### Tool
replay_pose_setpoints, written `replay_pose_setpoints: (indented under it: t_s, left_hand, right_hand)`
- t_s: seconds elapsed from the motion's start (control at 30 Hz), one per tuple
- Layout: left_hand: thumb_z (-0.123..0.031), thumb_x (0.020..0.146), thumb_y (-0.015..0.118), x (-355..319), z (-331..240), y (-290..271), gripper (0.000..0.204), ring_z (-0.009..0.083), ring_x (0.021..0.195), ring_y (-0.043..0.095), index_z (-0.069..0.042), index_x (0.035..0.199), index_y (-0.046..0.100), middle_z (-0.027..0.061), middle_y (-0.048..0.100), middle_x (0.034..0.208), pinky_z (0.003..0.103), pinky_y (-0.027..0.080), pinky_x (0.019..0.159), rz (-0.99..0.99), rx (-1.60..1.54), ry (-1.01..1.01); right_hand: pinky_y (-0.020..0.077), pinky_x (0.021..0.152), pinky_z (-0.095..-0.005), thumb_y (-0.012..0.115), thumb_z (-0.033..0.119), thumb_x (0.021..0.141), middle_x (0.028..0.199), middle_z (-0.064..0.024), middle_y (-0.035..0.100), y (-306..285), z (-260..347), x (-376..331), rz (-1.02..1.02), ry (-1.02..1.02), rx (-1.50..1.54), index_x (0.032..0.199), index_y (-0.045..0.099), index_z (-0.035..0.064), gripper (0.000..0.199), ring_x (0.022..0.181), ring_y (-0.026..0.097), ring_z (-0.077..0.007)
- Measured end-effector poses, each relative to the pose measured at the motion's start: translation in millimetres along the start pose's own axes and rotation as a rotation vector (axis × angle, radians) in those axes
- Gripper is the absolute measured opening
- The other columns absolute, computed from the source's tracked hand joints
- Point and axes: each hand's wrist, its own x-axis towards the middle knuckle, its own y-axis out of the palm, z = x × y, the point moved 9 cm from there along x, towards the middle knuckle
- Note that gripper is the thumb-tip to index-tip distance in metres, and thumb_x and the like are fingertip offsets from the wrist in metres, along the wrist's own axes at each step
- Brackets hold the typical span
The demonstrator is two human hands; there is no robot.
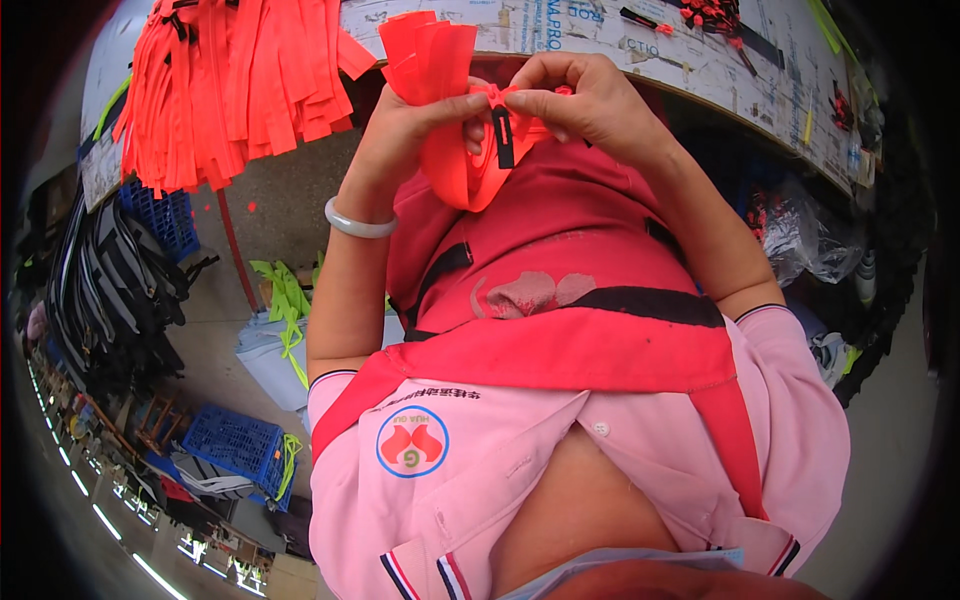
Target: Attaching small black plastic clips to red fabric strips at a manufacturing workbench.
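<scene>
In front of my apron, my left hand (425, 125) is closed around a folded bunch of bright orange zipper tape (430, 60). Part of the tape loops down below the fingers. Between the two thumbs is a small orange zipper slider (494, 96), from which a black pull tab (503, 142) with a slot hangs. My right hand (590, 105) pinches at the slider with thumb and forefinger, its other fingers curled. Exactly where the slider meets the tape is hidden by the fingertips.
Many orange zipper tapes (235, 90) hang off the table (480, 28) at the left. A pile of orange-and-black sliders (712, 14) lies on it at the right. Dark strips (110, 280) and blue crates (235, 447) are at the left; clear plastic bags (810, 240) lie under the table.
</scene>
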Motion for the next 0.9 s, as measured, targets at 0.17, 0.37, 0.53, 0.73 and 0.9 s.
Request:
replay_pose_setpoints:
  t_s: [0.17, 0.37, 0.53, 0.73, 0.9]
  left_hand:
    - [-0.007, 0.082, 0.069, 0, -1, 0, 0.017, 0.0155, 0.06, 0.063, 0.005, 0.094, 0.063, 0.0087, 0.064, 0.071, 0.029, 0.054, 0.053, -0.001, 0.055, 0.023]
    - [-0.007, 0.083, 0.068, -1, -5, 2, 0.016, 0.0156, 0.06, 0.063, 0.004, 0.094, 0.063, 0.0083, 0.064, 0.071, 0.029, 0.054, 0.053, 0.023, 0.064, 0.028]
    - [-0.008, 0.084, 0.067, 0, -2, -4, 0.016, 0.0155, 0.061, 0.063, 0.003, 0.094, 0.063, 0.0081, 0.064, 0.073, 0.029, 0.053, 0.053, -0.005, -0.004, 0.017]
    - [-0.011, 0.085, 0.065, -3, 5, -5, 0.024, 0.0143, 0.062, 0.062, 0.001, 0.105, 0.06, 0.0057, 0.062, 0.073, 0.026, 0.052, 0.057, 0.024, -0.055, -0.028]
    - [-0.007, 0.083, 0.067, -2, 2, -4, 0.015, 0.0155, 0.062, 0.063, 0.003, 0.094, 0.063, 0.008, 0.064, 0.073, 0.028, 0.053, 0.054, 0.012, -0.002, 0.019]
  right_hand:
    - [0.0431, 0.051, -0.0193, 0.066, 0.018, 0.086, 0.073, -0.0032, 0.061, 0, 1, 2, 0.021, -0.046, -0.006, 0.09, 0.064, -0.0018, 0.02, 0.059, 0.053, -0.0053]
    - [0.0427, 0.051, -0.0185, 0.067, 0.017, 0.086, 0.073, -0.0027, 0.062, 2, 4, 2, 0.039, -0.007, -0.012, 0.09, 0.064, -0.0022, 0.02, 0.057, 0.053, -0.005]
    - [0.0345, 0.045, -0.0162, 0.066, 0.017, 0.087, 0.071, 0.0012, 0.059, 1, 3, 5, -0.043, -0.089, 0.069, 0.09, 0.064, 0.0011, 0.017, 0.052, 0.045, -0.0009]
    - [0.0351, 0.046, -0.016, 0.066, 0.017, 0.087, 0.071, 0.0005, 0.059, 6, 8, 6, 0.001, -0.093, 0.032, 0.09, 0.063, 0.0009, 0.016, 0.053, 0.047, -0.0012]
    - [0.0416, 0.049, -0.0198, 0.066, 0.014, 0.086, 0.069, -0.0034, 0.06, 4, 7, 6, -0.002, -0.095, -0.056, 0.088, 0.063, -0.0028, 0.017, 0.054, 0.051, -0.0056]
